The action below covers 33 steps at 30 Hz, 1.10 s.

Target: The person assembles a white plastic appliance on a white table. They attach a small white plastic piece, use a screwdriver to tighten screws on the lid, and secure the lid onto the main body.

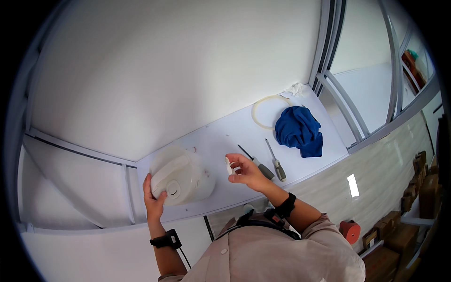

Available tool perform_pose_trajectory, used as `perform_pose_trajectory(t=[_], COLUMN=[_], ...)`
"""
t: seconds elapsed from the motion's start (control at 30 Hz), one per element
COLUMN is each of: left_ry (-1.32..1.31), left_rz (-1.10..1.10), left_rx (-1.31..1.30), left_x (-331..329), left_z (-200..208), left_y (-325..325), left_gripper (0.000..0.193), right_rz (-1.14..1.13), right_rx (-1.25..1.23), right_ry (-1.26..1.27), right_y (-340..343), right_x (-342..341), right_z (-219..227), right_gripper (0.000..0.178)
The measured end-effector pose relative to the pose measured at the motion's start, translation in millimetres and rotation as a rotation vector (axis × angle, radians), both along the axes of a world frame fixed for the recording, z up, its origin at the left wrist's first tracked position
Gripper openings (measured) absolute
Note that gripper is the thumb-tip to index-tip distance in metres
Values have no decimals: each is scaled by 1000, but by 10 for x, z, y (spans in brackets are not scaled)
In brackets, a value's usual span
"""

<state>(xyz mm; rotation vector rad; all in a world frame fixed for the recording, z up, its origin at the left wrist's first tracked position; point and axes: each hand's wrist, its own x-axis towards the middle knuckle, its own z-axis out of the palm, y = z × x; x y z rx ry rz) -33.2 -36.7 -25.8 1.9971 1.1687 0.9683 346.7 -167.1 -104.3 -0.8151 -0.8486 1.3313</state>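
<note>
At the left end of the white table is a white rounded appliance that looks like a rice cooker, with a carry handle and a round button on top. My left hand grips its near-left side, thumb by the button and fingers along the edge. To its right, my right hand is raised above the table. Its thumb and fingers pinch a small white piece, whose kind I cannot make out. Two screwdrivers, one with a dark shaft and one with a paler shaft, lie beside that hand.
A bunched blue cloth lies at the table's right, partly over a pale flexible ring. Crumpled white tissue is at the back corner. Metal framing borders the table. On the floor are a red cylinder and cardboard boxes.
</note>
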Motion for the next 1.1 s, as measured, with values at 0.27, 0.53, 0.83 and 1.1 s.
perform_pose_trajectory(t=[0.27, 0.53, 0.83, 1.1], left_ry=[-221, -241, -54, 40], left_rz=[75, 192, 363, 158], left_rx=[-204, -185, -86, -187], left_x=[-67, 319, 919, 688], left_z=[-118, -109, -170, 203], left_y=[61, -157, -705, -998], left_gripper=[87, 86, 84, 88], right_rz=[-12, 15, 258, 333], right_rx=[36, 26, -28, -51], right_ry=[-182, 71, 661, 785], right_y=[-109, -84, -18, 18], right_x=[36, -7, 53, 72], right_z=[60, 18, 285, 394], right_gripper=[78, 69, 70, 72])
